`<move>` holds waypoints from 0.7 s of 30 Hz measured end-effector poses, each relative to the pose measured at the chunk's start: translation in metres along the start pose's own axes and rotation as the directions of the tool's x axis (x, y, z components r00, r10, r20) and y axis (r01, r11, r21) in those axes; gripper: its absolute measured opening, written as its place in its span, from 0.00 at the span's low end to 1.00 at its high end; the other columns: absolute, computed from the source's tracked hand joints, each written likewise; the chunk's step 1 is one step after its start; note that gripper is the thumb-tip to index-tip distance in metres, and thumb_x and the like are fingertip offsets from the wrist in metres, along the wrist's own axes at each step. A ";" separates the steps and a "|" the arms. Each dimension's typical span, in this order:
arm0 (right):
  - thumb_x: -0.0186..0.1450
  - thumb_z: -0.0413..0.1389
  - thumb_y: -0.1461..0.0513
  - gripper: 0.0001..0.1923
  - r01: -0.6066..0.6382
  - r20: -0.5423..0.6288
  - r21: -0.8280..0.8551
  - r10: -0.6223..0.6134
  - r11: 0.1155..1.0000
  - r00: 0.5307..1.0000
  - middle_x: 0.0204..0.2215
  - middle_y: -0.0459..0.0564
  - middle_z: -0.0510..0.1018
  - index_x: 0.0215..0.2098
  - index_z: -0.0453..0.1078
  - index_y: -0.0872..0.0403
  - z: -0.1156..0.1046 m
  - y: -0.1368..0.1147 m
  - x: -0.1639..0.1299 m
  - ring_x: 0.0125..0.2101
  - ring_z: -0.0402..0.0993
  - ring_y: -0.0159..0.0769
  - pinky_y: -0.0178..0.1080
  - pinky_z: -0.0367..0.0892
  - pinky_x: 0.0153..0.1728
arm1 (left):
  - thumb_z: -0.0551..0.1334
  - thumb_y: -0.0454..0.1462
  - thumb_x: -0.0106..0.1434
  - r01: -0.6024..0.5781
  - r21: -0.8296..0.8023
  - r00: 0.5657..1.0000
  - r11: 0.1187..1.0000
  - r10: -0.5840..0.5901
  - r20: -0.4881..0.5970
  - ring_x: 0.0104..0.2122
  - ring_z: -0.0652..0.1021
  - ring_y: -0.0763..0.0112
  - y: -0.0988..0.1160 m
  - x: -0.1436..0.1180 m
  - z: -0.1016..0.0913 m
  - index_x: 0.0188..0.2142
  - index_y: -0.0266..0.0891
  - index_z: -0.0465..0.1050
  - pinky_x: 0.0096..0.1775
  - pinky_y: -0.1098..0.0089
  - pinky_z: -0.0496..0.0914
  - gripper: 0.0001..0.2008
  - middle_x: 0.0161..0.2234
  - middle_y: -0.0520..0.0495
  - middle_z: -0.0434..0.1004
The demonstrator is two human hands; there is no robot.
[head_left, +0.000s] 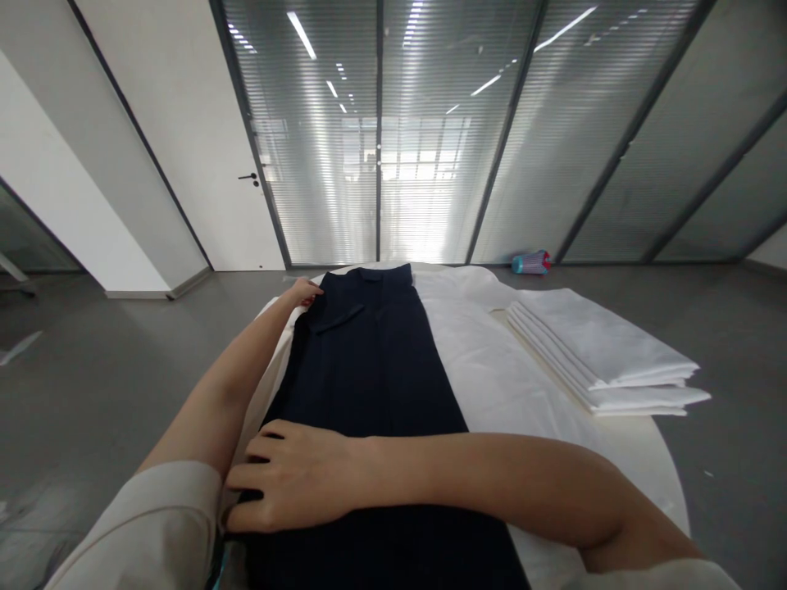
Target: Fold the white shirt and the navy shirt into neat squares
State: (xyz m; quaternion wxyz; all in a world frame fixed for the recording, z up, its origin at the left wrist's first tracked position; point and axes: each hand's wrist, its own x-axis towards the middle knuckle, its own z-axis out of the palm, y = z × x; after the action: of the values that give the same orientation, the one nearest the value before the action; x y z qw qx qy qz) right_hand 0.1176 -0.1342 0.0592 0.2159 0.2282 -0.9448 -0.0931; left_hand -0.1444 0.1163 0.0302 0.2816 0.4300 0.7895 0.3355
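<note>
The left hand [302,292] reaches far forward on an outstretched arm, while the right hand [295,477] lies flat, fingers spread, forearm crossing leftward.

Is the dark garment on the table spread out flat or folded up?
Spread flat: the dark garment lies lengthwise, left hand at its far corner, right hand pressing its near edge.

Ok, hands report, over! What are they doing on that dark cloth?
Left hand flat at the far edge of the dark cloth. Right hand pressing its near left edge. White stack off to the right, apart.
</note>
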 end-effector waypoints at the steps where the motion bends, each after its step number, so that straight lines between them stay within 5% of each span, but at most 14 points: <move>1: 0.73 0.47 0.64 0.16 -0.018 -0.003 -0.004 0.018 1.000 1.000 0.49 0.47 0.76 0.49 0.75 0.45 -0.001 -0.001 -0.004 0.41 0.72 0.36 0.39 0.65 0.38 | 0.73 0.37 0.54 0.014 0.001 1.000 1.000 -0.014 0.001 0.17 0.65 0.78 -0.001 0.002 0.000 0.35 0.34 0.72 0.20 0.76 0.62 0.14 0.15 0.56 0.61; 8: 0.75 0.42 0.62 0.19 -0.070 0.114 0.085 0.060 0.994 0.992 0.53 0.48 0.72 0.60 0.66 0.49 0.009 -0.014 -0.019 0.35 0.71 0.32 0.37 0.63 0.31 | 0.76 0.39 0.48 0.041 -0.030 0.999 0.999 -0.040 0.009 0.16 0.67 0.79 -0.005 0.006 -0.002 0.37 0.36 0.73 0.19 0.78 0.61 0.20 0.16 0.56 0.63; 14: 0.75 0.42 0.63 0.18 -0.091 -0.047 0.075 0.094 0.993 0.994 0.49 0.47 0.75 0.47 0.73 0.49 0.025 -0.015 -0.014 0.42 0.68 0.37 0.39 0.60 0.36 | 0.77 0.39 0.45 0.053 -0.073 0.999 0.996 -0.054 -0.006 0.18 0.69 0.76 -0.006 0.006 -0.002 0.35 0.37 0.73 0.21 0.76 0.63 0.20 0.17 0.56 0.64; 21: 0.73 0.47 0.66 0.12 -0.154 -0.184 0.027 0.157 0.988 0.970 0.33 0.44 0.76 0.40 0.72 0.52 -0.016 -0.007 -0.027 0.31 0.63 0.34 0.39 0.53 0.30 | 0.74 0.34 0.49 0.064 -0.191 0.997 0.979 -0.070 -0.021 0.16 0.68 0.78 -0.002 0.008 0.002 0.33 0.34 0.73 0.19 0.78 0.61 0.14 0.16 0.56 0.65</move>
State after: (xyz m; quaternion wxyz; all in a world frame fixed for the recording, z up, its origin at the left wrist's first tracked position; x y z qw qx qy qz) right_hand 0.1488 -0.1288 0.0619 0.3081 0.1625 -0.9361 -0.0484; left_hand -0.1477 0.1231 0.0258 0.3215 0.3695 0.7717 0.4057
